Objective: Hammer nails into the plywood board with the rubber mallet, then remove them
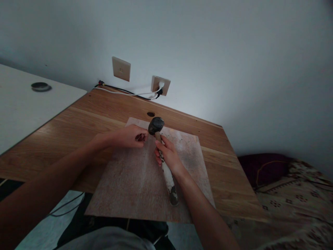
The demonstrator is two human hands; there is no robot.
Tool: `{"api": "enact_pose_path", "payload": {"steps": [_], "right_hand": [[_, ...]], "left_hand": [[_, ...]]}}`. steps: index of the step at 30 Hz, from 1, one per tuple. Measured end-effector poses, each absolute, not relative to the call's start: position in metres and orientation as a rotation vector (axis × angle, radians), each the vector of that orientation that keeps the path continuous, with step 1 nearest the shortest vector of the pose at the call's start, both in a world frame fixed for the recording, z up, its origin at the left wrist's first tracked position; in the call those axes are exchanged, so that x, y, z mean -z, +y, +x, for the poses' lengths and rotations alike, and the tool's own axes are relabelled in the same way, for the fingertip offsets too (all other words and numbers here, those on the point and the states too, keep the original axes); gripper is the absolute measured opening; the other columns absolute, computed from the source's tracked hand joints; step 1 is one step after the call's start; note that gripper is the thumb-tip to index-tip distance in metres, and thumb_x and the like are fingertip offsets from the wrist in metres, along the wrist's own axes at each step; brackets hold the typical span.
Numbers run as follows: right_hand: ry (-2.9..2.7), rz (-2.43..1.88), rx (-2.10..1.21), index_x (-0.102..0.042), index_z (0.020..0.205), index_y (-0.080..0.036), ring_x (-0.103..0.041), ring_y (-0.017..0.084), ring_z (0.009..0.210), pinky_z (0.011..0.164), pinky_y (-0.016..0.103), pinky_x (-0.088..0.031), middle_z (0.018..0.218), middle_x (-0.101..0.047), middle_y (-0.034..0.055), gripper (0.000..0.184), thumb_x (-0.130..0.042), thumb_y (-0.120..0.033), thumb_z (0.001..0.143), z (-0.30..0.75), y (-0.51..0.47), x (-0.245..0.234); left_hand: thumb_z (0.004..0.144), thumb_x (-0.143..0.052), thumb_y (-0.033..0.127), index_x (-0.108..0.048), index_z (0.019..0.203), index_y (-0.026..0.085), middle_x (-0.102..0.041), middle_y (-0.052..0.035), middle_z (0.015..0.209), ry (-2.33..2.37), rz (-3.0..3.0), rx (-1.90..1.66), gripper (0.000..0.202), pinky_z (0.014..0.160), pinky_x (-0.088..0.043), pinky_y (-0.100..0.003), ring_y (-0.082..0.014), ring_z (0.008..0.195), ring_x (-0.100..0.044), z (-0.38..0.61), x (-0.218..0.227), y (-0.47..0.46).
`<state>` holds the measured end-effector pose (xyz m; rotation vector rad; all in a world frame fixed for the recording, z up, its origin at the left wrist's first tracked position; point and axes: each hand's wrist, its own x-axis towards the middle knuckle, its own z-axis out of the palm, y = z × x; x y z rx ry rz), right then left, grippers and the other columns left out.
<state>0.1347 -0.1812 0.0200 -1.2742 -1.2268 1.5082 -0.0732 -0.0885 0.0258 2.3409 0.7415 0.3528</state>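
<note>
My right hand (168, 151) is wrapped round the handle of a mallet (168, 177), high up near its black head (156, 125). Worn white paint covers the handle, which has a dark butt end pointing back toward me. Just left of the head, my left hand (134, 136) is closed, its fingers curled in and thumb side toward the mallet. Something dark shows in the curl of those fingers, too small to name. Both hands are over a thin wooden board (125, 187). Several small thin marks or nails (180, 140) show near the board's far edge.
The board lies on a wooden desk (223, 173) against a wall (208, 62). Plugs and cables (125, 92) run from a wall socket (165, 85). A white tabletop (23, 104) adjoins on the left. Patterned fabric (293, 198) and a dark red cushion (262, 168) lie on the right.
</note>
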Motion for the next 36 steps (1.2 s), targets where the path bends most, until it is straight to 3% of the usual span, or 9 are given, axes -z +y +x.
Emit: {"api": "enact_pose_path", "payload": {"steps": [13,25,31,36], "right_hand": [[-1.221,-1.275,-1.503,-0.049,0.102,-0.025,-0.042,0.009,0.034,0.033,0.023,-0.033,0.055,-0.048,-0.0130,0.036,-0.065,-0.053,0.086,0.134,-0.182,-0.020],[-1.230,-1.272,-1.498,-0.051,0.106,-0.024,-0.042,0.010,0.034,0.035,0.025,-0.032,0.055,-0.048,-0.0123,0.031,-0.062,-0.049,0.090,0.134,-0.183,-0.020],[-1.230,-1.270,-1.500,-0.051,0.109,-0.025,-0.042,0.010,0.034,0.034,0.024,-0.033,0.054,-0.048,-0.0128,0.035,-0.062,-0.051,0.089,0.134,-0.182,-0.020],[-1.230,-1.268,-1.514,-0.051,0.108,-0.025,-0.042,0.009,0.035,0.035,0.024,-0.032,0.056,-0.048,-0.0128,0.036,-0.063,-0.052,0.088,0.134,-0.182,-0.020]], "left_hand": [[0.087,-0.054,0.022,-0.064,0.094,0.020,-0.066,-0.0063,0.096,1.015,2.689,-0.475,0.012,0.080,-0.044,-0.032,-0.0222,0.089,-0.062,-0.086,-0.013,-0.065],[0.099,-0.049,0.013,-0.071,0.108,0.012,-0.066,-0.0133,0.116,0.896,2.724,-0.560,0.023,0.103,-0.045,-0.039,-0.0253,0.112,-0.059,-0.080,-0.012,-0.072],[0.098,-0.049,0.015,-0.071,0.110,0.015,-0.070,-0.0117,0.115,0.972,2.640,-0.598,0.026,0.101,-0.047,-0.041,-0.0257,0.111,-0.062,-0.075,-0.008,-0.072],[0.093,-0.053,0.018,-0.071,0.106,0.017,-0.074,-0.0068,0.101,0.990,2.497,-0.691,0.021,0.088,-0.050,-0.034,-0.0215,0.094,-0.066,-0.073,0.000,-0.068]]}}
